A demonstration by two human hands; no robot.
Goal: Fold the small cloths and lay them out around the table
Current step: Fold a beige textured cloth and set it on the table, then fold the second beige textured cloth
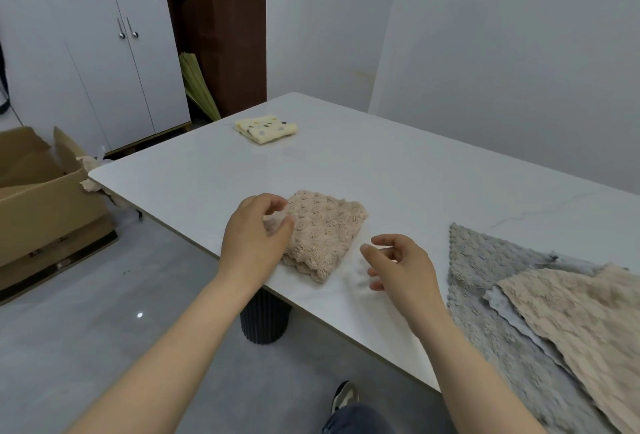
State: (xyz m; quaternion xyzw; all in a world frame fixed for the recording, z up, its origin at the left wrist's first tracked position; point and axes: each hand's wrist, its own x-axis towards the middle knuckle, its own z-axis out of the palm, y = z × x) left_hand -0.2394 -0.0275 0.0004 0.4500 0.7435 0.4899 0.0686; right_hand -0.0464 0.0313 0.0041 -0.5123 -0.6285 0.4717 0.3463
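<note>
My left hand (258,232) rests loosely curled, gripping nothing, on the folded fluffy beige cloth (323,234) at the near table (398,170) edge; my right hand (398,269) hovers open beside it. Unfolded grey cloth (485,260) lies right; a spotted yellow cloth (266,128) far left.

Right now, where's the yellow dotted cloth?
In the head view, the yellow dotted cloth lies folded near the far left corner of the table, well beyond the beige folded cloth by the left hand.
</note>
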